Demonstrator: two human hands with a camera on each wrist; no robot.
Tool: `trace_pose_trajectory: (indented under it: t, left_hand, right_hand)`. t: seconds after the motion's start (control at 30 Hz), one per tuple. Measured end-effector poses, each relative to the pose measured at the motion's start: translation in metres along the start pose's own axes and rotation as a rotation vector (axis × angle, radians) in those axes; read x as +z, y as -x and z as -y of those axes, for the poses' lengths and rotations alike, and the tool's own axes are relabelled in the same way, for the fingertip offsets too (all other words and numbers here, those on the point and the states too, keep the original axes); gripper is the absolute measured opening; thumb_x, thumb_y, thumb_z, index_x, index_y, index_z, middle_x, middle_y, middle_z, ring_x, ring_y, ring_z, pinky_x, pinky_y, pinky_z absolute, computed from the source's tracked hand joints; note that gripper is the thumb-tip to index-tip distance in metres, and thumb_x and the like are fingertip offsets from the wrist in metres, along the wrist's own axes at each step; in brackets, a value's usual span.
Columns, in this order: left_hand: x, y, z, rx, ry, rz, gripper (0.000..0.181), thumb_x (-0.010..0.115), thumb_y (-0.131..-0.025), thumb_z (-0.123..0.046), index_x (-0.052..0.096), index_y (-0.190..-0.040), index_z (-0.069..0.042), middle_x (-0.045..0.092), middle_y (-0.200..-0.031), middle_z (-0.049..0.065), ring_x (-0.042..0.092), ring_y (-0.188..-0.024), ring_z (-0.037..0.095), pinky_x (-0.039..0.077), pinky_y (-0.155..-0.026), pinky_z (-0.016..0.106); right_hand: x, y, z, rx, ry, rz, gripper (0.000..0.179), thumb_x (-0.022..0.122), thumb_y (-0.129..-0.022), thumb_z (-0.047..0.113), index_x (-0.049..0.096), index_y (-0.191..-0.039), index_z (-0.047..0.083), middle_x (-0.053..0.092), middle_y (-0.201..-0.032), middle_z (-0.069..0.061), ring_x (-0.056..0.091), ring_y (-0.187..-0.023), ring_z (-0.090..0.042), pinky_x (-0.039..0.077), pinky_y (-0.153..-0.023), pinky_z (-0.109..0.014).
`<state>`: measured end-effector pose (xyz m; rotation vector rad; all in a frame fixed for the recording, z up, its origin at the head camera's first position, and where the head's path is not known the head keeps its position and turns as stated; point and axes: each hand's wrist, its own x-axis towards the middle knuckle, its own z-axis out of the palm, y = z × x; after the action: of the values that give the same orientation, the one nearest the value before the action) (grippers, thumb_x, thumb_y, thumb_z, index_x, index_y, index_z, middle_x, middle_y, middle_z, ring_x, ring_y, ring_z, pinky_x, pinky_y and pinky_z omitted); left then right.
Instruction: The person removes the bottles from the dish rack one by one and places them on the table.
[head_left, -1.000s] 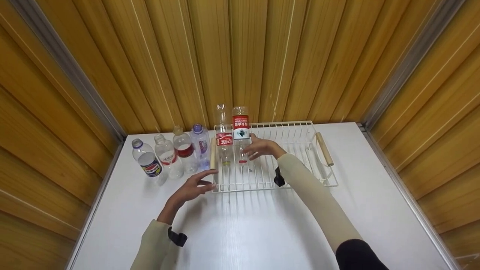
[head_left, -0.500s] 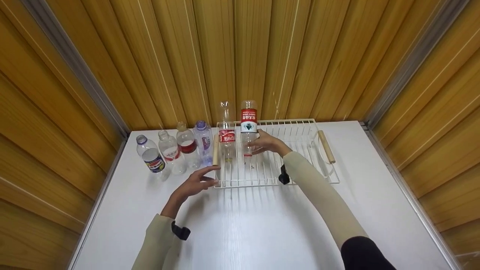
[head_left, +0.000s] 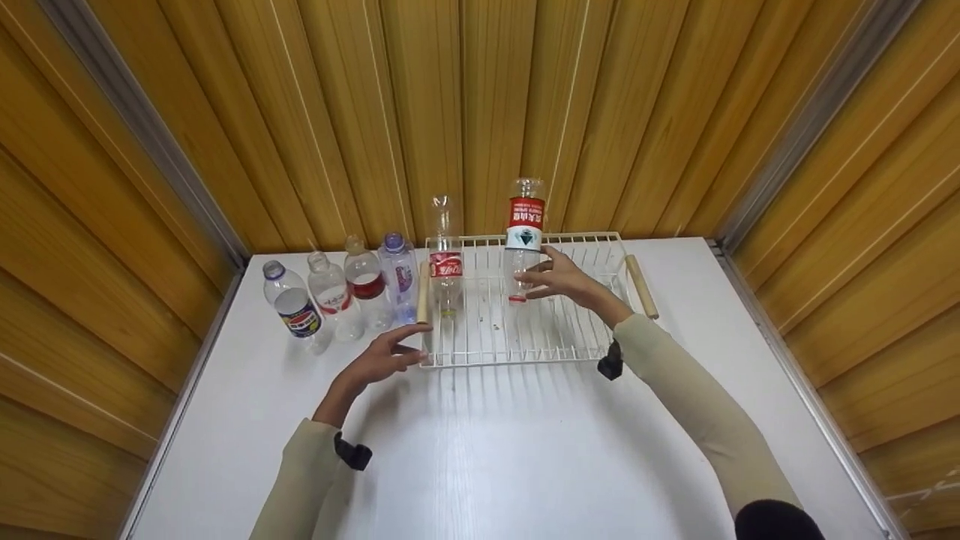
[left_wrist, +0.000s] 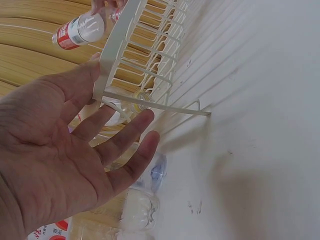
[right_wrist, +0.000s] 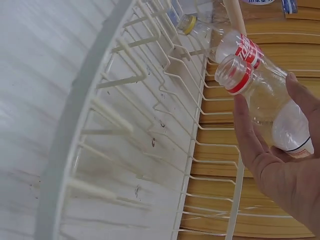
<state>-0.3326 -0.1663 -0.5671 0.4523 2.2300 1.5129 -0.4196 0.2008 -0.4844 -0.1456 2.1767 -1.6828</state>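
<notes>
My right hand (head_left: 570, 281) grips a clear plastic bottle (head_left: 525, 234) with a red and white label, upside down above the white wire rack (right_wrist: 75, 120). In the right wrist view, its open neck with a red ring (right_wrist: 240, 80) points down towards the wires, apart from them. A second clear bottle (head_left: 446, 264) with a red label stands neck down at the rack's left end. My left hand (head_left: 379, 358) touches the rack's front left corner by the wooden handle (head_left: 423, 296). In the left wrist view, its fingers (left_wrist: 132, 167) are loosely extended.
Left of the rack several bottles stand upright in a row: one with a blue label (head_left: 301, 321), one white and red (head_left: 334, 298), one dark red (head_left: 369, 286), one purplish (head_left: 400, 279). A wooden handle (head_left: 641, 287) lies at the rack's right. Wood-patterned walls (head_left: 337, 112) enclose the table.
My right hand has lifted the inverted bottle and carried it rightwards over the rack, away from the red-labelled bottle. My left hand has stayed at the rack's corner.
</notes>
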Motion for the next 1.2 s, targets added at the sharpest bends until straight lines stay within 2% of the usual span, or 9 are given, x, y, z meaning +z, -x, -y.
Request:
trace_pose_trajectory:
  t: [0.2, 0.33, 0.53, 0.77, 0.93, 1.03, 1.2]
  left_hand:
    - [-0.001, 0.0, 0.0, -0.003, -0.028, -0.007, 0.054, 0.069, -0.099, -0.024, 0.052, -0.149, -0.018, 0.038, -0.163, 0.015, 0.061, -0.129, 0.04, 0.054, -0.1, 0.055]
    - [0.0, -0.002, -0.004, -0.02, -0.028, -0.008, 0.052, 0.07, -0.098, -0.025, 0.055, -0.148, -0.02, 0.041, -0.161, 0.015, 0.06, -0.129, 0.041, 0.053, -0.102, 0.059]
    - [0.0, 0.0, -0.006, -0.039, -0.011, -0.005, 0.053, 0.07, -0.098, -0.023, 0.054, -0.148, -0.019, 0.039, -0.161, 0.018, 0.059, -0.13, 0.042, 0.05, -0.104, 0.062]
    - [-0.003, 0.0, -0.005, -0.033, -0.007, 0.0, 0.053, 0.069, -0.098, -0.022, 0.053, -0.149, -0.017, 0.039, -0.161, 0.018, 0.059, -0.13, 0.043, 0.049, -0.104, 0.064]
    - [-0.003, -0.001, -0.006, -0.027, -0.008, -0.005, 0.054, 0.07, -0.098, -0.024, 0.053, -0.149, -0.015, 0.041, -0.161, 0.016, 0.06, -0.129, 0.042, 0.049, -0.105, 0.064]
    - [-0.002, -0.002, -0.005, -0.021, -0.011, -0.002, 0.054, 0.069, -0.098, -0.025, 0.053, -0.149, -0.015, 0.04, -0.161, 0.017, 0.06, -0.128, 0.042, 0.05, -0.105, 0.062]
    - [-0.002, 0.0, -0.005, -0.016, -0.011, -0.011, 0.054, 0.069, -0.098, -0.023, 0.052, -0.149, -0.014, 0.04, -0.162, 0.016, 0.062, -0.127, 0.04, 0.052, -0.103, 0.057]
  right_hand:
    - [-0.003, 0.026, -0.011, -0.076, 0.014, -0.048, 0.079, 0.073, -0.096, 0.024, 0.028, -0.158, 0.004, 0.051, -0.137, -0.022, 0.062, -0.124, -0.039, 0.06, -0.094, -0.041]
    - [-0.002, 0.042, -0.021, -0.097, -0.004, -0.088, 0.076, 0.072, -0.096, 0.025, 0.033, -0.156, 0.001, 0.056, -0.13, -0.018, 0.063, -0.123, -0.037, 0.061, -0.092, -0.038]
    - [0.001, 0.056, -0.027, -0.119, -0.018, -0.104, 0.079, 0.074, -0.095, 0.027, 0.033, -0.157, -0.001, 0.062, -0.127, -0.016, 0.068, -0.117, -0.032, 0.062, -0.09, -0.035]
    - [0.002, 0.064, -0.028, -0.152, -0.025, -0.092, 0.074, 0.075, -0.094, 0.025, 0.04, -0.155, 0.003, 0.063, -0.126, -0.014, 0.067, -0.115, -0.026, 0.062, -0.089, -0.033]
    - [-0.001, 0.069, -0.032, -0.196, -0.032, -0.063, 0.073, 0.074, -0.095, 0.024, 0.038, -0.156, 0.004, 0.061, -0.131, -0.018, 0.066, -0.12, -0.029, 0.061, -0.091, -0.033]
    - [-0.003, 0.073, -0.034, -0.217, -0.039, -0.046, 0.071, 0.071, -0.097, 0.02, 0.037, -0.157, 0.004, 0.059, -0.135, -0.021, 0.068, -0.117, -0.025, 0.061, -0.09, -0.031]
    - [-0.006, 0.077, -0.034, -0.241, -0.067, -0.019, 0.067, 0.068, -0.099, 0.015, 0.037, -0.157, 0.005, 0.06, -0.133, -0.016, 0.068, -0.114, -0.022, 0.062, -0.086, -0.028]
